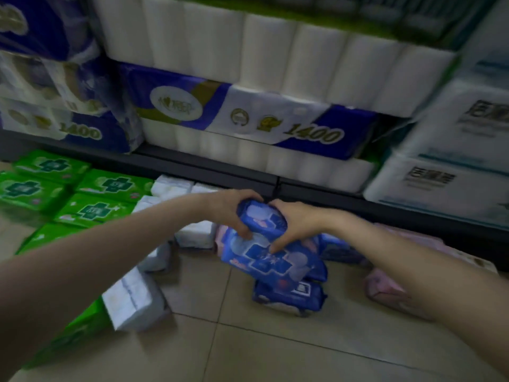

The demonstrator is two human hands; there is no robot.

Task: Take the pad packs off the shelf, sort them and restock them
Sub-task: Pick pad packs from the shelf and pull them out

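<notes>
Head view, blurry. Left hand and right hand both clamp one blue pad pack at frame centre, fingers curled over its top edge, thumbs down on the stack under it. Left hand grips from the 9 o'clock side, right from 3 o'clock; both closed around the pack, not spread wide.

Handling guess: pack looks light, soft, film-wrapped, so squashy and a bit slick; best held across the short ends or flat between two palms, as here. No breakage risk, but a stack could slide apart.

Directly below the held pack, more blue packs piled on the tiled floor, touching it, bottom ones toward 6 o'clock. At 8–9 o'clock of the hands: white packs in a loose row, then green packs grouped further out at 9–10 o'clock. At 4 o'clock: pink packs, partly behind the right forearm. At 12 o'clock: dark shelf edge carrying big toilet roll bundles. Sorting by colour seems well underway; restocking not started, by my read.
</notes>
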